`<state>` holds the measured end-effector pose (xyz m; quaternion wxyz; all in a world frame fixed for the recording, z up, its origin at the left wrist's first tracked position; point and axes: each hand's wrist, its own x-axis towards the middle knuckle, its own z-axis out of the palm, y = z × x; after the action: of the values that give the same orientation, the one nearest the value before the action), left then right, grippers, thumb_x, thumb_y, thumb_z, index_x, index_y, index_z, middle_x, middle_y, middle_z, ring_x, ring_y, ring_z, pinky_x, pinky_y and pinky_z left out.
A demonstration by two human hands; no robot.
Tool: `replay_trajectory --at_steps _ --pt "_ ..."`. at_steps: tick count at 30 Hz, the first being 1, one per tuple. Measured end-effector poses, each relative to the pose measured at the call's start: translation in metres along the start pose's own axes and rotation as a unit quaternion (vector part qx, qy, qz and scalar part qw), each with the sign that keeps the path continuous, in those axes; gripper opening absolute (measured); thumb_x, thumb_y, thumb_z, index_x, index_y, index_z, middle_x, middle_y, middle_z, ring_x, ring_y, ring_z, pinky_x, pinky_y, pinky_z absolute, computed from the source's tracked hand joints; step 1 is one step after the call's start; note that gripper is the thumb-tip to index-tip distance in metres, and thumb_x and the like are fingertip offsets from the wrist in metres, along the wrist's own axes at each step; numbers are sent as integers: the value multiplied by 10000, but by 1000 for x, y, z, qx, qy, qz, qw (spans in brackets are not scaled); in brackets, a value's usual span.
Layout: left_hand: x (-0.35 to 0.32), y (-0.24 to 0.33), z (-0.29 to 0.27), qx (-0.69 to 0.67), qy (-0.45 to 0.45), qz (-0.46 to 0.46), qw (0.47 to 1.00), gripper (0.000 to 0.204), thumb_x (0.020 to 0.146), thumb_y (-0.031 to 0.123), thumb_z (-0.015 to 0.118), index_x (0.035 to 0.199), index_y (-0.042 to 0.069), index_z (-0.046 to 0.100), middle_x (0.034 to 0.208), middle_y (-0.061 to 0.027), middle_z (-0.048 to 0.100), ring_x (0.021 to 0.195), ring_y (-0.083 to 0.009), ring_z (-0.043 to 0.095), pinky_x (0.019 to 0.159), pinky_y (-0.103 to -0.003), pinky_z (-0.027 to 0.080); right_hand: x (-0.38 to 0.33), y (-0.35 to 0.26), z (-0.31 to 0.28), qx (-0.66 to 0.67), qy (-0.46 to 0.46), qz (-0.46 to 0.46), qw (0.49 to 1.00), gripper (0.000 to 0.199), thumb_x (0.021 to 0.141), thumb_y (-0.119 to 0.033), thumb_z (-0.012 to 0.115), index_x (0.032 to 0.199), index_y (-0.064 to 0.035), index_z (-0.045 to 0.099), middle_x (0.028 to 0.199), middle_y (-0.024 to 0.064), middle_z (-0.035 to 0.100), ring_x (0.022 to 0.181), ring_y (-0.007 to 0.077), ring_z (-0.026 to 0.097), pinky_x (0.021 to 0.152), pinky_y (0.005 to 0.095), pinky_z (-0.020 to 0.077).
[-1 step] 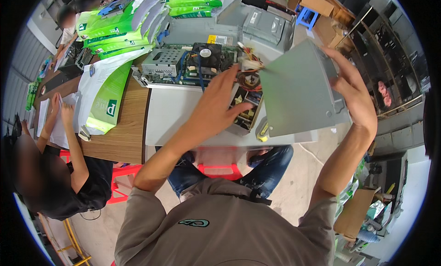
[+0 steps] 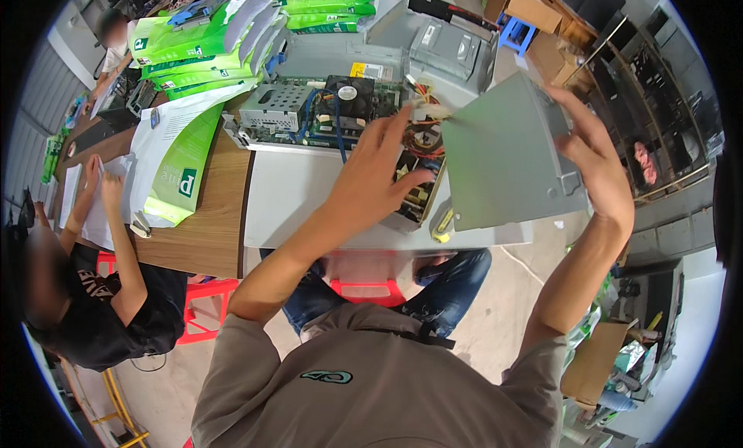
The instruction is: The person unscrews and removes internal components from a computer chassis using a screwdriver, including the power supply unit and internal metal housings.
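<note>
Nothing has shifted since the earlier frame. Right hand (image 2: 592, 158), fingers clamped, tilts the grey sheet-metal cover (image 2: 507, 158) at centre right; left hand (image 2: 379, 165), fingers spread, rests on the opened power supply unit (image 2: 418, 181). The cover could slip and snag the coloured wire bundle (image 2: 424, 111).

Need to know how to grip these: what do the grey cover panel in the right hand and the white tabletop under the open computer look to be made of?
The grey cover panel, held by the right hand, looks like painted sheet metal: thin, flat, matte, with stamped tabs and bent edges. The white tabletop looks like smooth laminate, faintly glossy; the core is not visible. The left hand rests over the exposed power supply.
</note>
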<state>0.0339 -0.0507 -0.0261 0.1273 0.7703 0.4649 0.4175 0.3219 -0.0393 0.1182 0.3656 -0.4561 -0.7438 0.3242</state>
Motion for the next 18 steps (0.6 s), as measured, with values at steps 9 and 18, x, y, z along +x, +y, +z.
replay_trajectory --at_steps 9,18 --pt "43 4 22 -82 53 9 995 788 868 0 714 1562 21 340 1079 -205 636 1013 -392 647 893 -459 534 23 1 8 48 101 106 988 512 906 -134 565 1408 -38 596 958 9 559 885 108 508 812 249 411" --pt "16 -16 24 -256 48 3 965 329 923 54 730 1219 25 589 1032 -170 720 928 -317 703 844 -361 529 60 40 -18 91 170 111 975 542 902 -134 566 1429 -12 572 1048 45 628 919 124 578 807 261 483"
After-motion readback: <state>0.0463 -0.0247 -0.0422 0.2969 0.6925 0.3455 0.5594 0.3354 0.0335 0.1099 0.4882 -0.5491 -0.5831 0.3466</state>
